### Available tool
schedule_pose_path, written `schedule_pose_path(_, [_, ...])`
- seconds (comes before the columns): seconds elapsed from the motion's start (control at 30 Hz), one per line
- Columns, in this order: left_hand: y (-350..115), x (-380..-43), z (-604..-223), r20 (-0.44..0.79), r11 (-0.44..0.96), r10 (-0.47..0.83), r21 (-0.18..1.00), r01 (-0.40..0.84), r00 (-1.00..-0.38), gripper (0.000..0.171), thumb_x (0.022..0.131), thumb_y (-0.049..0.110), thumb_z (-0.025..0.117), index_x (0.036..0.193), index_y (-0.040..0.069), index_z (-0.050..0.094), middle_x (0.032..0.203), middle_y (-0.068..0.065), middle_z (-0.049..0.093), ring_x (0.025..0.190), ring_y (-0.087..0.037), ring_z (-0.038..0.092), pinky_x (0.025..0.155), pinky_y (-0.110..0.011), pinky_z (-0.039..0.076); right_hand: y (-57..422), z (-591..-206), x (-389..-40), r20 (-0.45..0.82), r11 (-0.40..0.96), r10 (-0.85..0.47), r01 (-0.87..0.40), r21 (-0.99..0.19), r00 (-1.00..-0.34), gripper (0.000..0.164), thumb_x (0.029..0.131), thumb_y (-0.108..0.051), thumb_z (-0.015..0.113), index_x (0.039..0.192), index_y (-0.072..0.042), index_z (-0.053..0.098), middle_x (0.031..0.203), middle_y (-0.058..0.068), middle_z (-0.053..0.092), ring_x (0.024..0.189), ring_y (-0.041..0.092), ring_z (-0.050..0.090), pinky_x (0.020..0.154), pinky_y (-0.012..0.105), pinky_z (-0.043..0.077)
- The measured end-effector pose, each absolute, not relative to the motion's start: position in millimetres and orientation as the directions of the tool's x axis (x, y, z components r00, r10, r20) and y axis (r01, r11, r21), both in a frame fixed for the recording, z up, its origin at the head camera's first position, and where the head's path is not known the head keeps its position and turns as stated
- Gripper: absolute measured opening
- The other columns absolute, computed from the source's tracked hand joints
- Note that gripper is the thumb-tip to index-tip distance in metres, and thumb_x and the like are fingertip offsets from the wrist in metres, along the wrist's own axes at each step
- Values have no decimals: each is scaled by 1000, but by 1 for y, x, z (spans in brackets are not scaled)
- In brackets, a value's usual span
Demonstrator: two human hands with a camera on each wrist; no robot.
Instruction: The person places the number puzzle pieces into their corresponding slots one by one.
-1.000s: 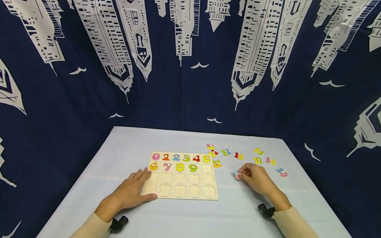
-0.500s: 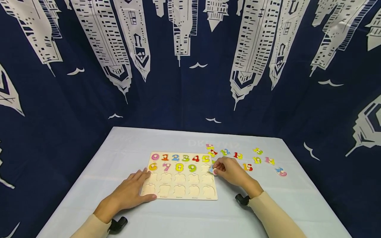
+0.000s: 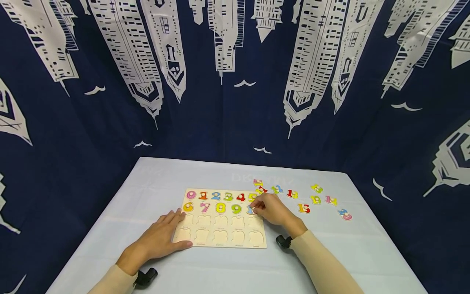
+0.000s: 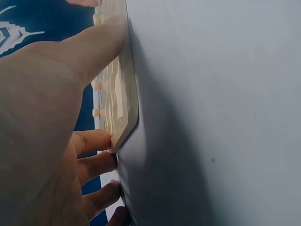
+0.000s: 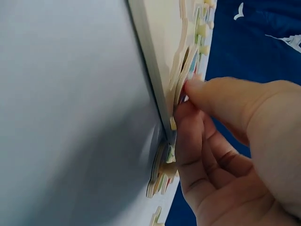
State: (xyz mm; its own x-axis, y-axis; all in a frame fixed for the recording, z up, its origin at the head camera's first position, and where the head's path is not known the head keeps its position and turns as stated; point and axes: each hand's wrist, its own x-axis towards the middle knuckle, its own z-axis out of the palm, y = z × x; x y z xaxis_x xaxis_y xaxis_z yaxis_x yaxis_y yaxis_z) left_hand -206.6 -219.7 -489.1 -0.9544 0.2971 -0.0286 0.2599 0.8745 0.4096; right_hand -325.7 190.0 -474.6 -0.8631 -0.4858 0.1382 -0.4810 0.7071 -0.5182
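- The blue-and-pink number piece (image 3: 250,210) has moved left since half a second ago, from the wooden board's right edge to the last place in its second row; the right hand (image 3: 271,209) has travelled with it, and the left hand stays put.
- Nearest, two beige sleeves (image 3: 323,265) reach in, each wrist with a black device (image 3: 146,277).
- The left hand (image 3: 165,232) lies at the board's left side, its grip wide — thumb on the near edge, fingers spread along the left edge.
- The right grip is narrow, holding the blue-and-pink number piece between thumb and index finger; from the right wrist the piece looks tilted against the board, and I cannot tell whether it is seated.
- The wooden board (image 3: 229,232) rests flat on the white bench (image 3: 154,196): two lower rows of bare recesses nearer the person, then coloured 6 to 9, then 0 to 5 farthest.
- Right of the board, loose pieces lie scattered — a red-and-yellow 15 (image 3: 304,208) just beyond the hand, a blue-and-pink one (image 3: 345,214) farther right, a pink-and-yellow one (image 3: 258,182) past the board's far corner.
- Behind the bench hangs a navy cloth (image 3: 220,114) with white upside-down buildings (image 3: 315,49).
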Motion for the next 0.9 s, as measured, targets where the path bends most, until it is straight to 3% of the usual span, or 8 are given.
schedule_pose_path(0.4, [-216,-207,-492,-39,876,272,423,231,-962,114,92,72,89,173,1,51,186,-26,42,167,-57,45,130,-77,46,186,-476,-319,113,738,-414,-406,-539,-903,10,102,1,85,105,-8,88,92,-2,74,84,9,61,74,21,53])
schedule_pose_path(0.67, [-210,-207,-498,-78,893,245,406,194,-966,114,89,75,90,172,6,54,185,-22,45,165,-53,49,127,-77,49,199,-475,-326,79,704,-462,-419,-573,-883,6,102,-7,89,107,-10,88,92,-6,77,82,4,64,75,20,56])
schedule_pose_path(0.9, [-212,-220,-492,-86,909,236,373,188,-968,113,86,74,94,169,6,57,183,-22,49,162,-50,52,125,-76,51,205,-456,-360,147,748,-306,-333,-574,-941,10,109,-10,83,117,-9,88,107,4,81,87,13,66,77,25,55])
